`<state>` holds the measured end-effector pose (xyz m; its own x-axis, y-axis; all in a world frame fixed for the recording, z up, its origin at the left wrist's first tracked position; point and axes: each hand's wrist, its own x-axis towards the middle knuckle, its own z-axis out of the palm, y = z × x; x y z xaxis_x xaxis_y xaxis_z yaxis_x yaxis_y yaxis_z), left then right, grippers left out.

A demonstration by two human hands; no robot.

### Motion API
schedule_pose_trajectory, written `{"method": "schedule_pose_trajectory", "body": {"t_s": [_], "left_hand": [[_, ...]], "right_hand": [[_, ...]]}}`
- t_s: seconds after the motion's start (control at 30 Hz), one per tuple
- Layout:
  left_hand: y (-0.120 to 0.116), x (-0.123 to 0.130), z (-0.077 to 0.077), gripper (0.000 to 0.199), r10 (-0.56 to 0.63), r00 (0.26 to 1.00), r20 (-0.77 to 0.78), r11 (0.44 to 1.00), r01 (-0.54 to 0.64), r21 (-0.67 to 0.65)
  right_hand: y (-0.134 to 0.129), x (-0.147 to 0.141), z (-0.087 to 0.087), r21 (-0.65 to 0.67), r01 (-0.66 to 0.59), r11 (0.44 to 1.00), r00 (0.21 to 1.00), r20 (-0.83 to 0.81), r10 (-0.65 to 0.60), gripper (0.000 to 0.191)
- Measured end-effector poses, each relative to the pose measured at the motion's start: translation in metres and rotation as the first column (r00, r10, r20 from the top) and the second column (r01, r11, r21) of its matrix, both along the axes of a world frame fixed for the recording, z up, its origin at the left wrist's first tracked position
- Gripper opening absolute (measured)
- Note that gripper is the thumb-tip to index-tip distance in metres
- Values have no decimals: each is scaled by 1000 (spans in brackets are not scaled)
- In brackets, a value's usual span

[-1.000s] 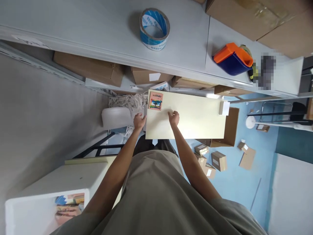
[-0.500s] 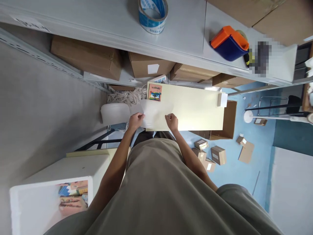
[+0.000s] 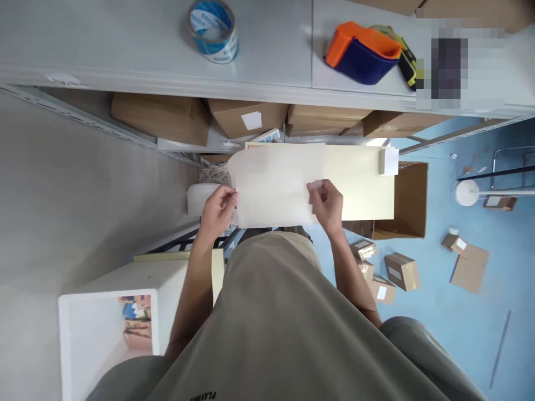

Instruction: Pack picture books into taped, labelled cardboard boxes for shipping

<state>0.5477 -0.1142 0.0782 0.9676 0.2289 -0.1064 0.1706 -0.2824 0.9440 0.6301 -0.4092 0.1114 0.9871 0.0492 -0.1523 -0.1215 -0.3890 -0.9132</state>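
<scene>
A thin, whitish, see-through sheet [image 3: 276, 186] is stretched between my two hands above the pale yellow tabletop [image 3: 363, 186]. My left hand [image 3: 217, 211] pinches its left edge between thumb and fingers. At the right side, my right hand [image 3: 328, 207] grips the sheet's other edge. The sheet covers the left part of the tabletop, and the small orange-red booklet there is almost wholly hidden beneath it. A small white block [image 3: 389, 161] sits at the tabletop's far right corner, apart from my right hand.
On the grey shelf [image 3: 267, 50] ahead are a tape roll [image 3: 213, 33], an orange and blue holder [image 3: 363, 53] and a yellow-black cutter [image 3: 407, 64]. Cartons [image 3: 248, 117] fill the level below. An open carton [image 3: 412, 200] stands right; a white bin [image 3: 104, 328] holds booklets at lower left.
My hands have moved apart and the sheet is now spread wider, nearer the camera. It has come over the booklet, which showed before. The whole view has also shifted.
</scene>
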Motion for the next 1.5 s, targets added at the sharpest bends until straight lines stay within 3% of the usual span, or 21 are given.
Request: {"method": "schedule_pose_trajectory", "body": {"t_s": [0.07, 0.13, 0.23, 0.3, 0.4, 0.5, 0.6, 0.7, 0.77, 0.87, 1.0, 1.17, 1.37, 1.5], "left_hand": [[-29, 17, 22, 28, -61, 998, 31, 998, 61, 17], [-67, 37, 34, 25, -127, 991, 32, 992, 126, 31], [-138, 69, 25, 19, -181, 983, 12, 980, 180, 89], [-187, 87, 2, 16, -195, 980, -23, 969, 196, 148], [-249, 106, -51, 11, -237, 962, -132, 937, 263, 230], [-275, 110, -106, 11, -232, 946, -228, 883, 303, 358], [-264, 102, -147, 28, -92, 942, -324, 819, 257, 514], [-232, 85, -174, 47, 106, 889, -446, 779, 205, 593], [-211, 72, -187, 59, 253, 819, -515, 764, 157, 625], [-185, 55, -197, 69, 384, 717, -582, 760, 112, 640], [-155, 44, -202, 70, 480, 661, -577, 751, 30, 659], [-110, 48, -207, 61, 564, 620, -545, 728, -61, 683], [-65, 54, -215, 35, 538, 601, -591, 778, -83, 623], [-50, 52, -215, 27, 546, 614, -570, 798, -173, 578]], "right_hand": [[-35, 11, 13, 18, 57, 998, 998, 41, -57, 42], [-77, 24, 20, 11, 107, 994, 990, 87, -107, 41], [-149, 48, 16, -14, 125, 992, 988, 97, -123, 39], [-196, 65, -1, -26, 123, 992, 990, 78, -120, 39], [-259, 91, -50, -71, 156, 985, 987, 62, -151, 43], [-304, 111, -113, -176, 139, 975, 990, 5, -140, 47], [-330, 123, -173, -277, 62, 959, 992, -89, -90, 49], [-342, 129, -217, -408, -27, 913, 978, -199, -60, 43], [-345, 129, -237, -482, -83, 872, 963, -263, -53, 37], [-345, 126, -251, -533, -135, 835, 944, -325, -55, 32], [-339, 121, -252, -563, -131, 816, 946, -318, -68, 33], [-323, 116, -238, -612, -110, 783, 937, -327, -124, 33], [-294, 106, -208, -629, -100, 771, 941, -312, -133, 33], [-269, 93, -180, -621, -42, 783, 977, -189, -98, 36]]}}
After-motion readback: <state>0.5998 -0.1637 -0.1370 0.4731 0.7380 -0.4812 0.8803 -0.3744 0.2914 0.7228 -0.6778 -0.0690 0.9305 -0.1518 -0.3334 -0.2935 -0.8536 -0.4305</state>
